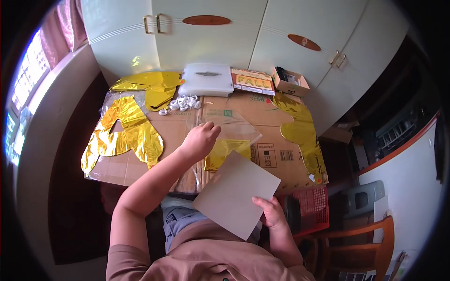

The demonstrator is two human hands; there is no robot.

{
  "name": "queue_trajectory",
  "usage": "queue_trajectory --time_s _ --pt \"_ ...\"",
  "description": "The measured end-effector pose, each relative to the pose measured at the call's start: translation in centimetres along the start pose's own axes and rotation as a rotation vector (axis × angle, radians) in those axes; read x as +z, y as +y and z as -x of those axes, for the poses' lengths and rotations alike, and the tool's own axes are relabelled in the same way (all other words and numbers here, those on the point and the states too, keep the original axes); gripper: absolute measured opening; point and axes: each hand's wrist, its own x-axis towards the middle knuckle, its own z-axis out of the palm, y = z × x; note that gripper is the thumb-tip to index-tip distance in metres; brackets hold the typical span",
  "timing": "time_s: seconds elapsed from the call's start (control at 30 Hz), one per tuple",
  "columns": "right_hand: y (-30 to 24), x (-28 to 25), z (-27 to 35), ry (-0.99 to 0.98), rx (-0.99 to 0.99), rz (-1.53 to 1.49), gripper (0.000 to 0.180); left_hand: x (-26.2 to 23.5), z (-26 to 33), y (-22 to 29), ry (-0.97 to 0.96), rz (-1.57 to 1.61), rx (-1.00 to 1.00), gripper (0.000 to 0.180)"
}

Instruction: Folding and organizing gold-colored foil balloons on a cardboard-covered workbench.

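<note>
My right hand (269, 211) grips a blank pale grey card (239, 194) by its lower right edge, thumb on top, and the card is tilted over the table's front edge. My left hand (201, 139) is closed, its fingers pinched at a clear plastic bag (241, 127); the exact grip is hard to see. Below the bag shows a folded piece of gold foil (232, 149), partly covered by the card. I cannot tell whether that foil is inside the bag or under it.
Flattened cardboard (267, 110) covers the table. A gold A-shaped foil balloon (140, 126) lies left, another gold foil balloon (304, 131) right, and folded gold foil (161, 89) behind. White rings (185, 103), a white plastic case (206, 77), a printed box (253, 82) and an open carton (291, 84) line the back.
</note>
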Motion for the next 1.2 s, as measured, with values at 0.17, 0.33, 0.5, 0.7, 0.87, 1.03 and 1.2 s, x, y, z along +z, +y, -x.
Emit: queue_trajectory --time_s 0.17,0.33,0.5,0.7,0.87,1.03,1.2 --pt "-1.4 -0.3 -1.6 0.05 0.097 -0.073 0.044 1.3 0.2 1.9 -0.044 0.107 -0.075 0.023" --pt "-2.9 0.1 -5.1 0.104 0.1 -0.215 0.033 0.8 -1.5 2.1 -0.111 0.18 -0.094 0.013" --pt "-3.7 -0.9 -5.7 0.094 0.086 -0.145 0.026 0.7 -2.7 0.7 -0.271 0.232 -0.109 0.017" --pt "-3.9 1.0 -5.8 0.336 0.053 -0.047 0.023 1.1 -2.5 -0.9 -0.374 0.3 -0.075 0.023" --pt "-3.5 1.6 -5.7 0.344 -0.071 0.022 0.025 0.8 -2.8 -1.4 -0.464 0.342 -0.068 0.025" --pt "-0.6 1.3 -6.4 0.391 -0.152 0.105 0.022 0.6 -2.8 -0.8 -0.439 0.311 -0.026 0.029" --pt "0.4 2.8 -7.1 0.396 -0.166 0.122 0.023 1.1 -2.1 -0.1 -0.407 0.074 0.058 0.032"
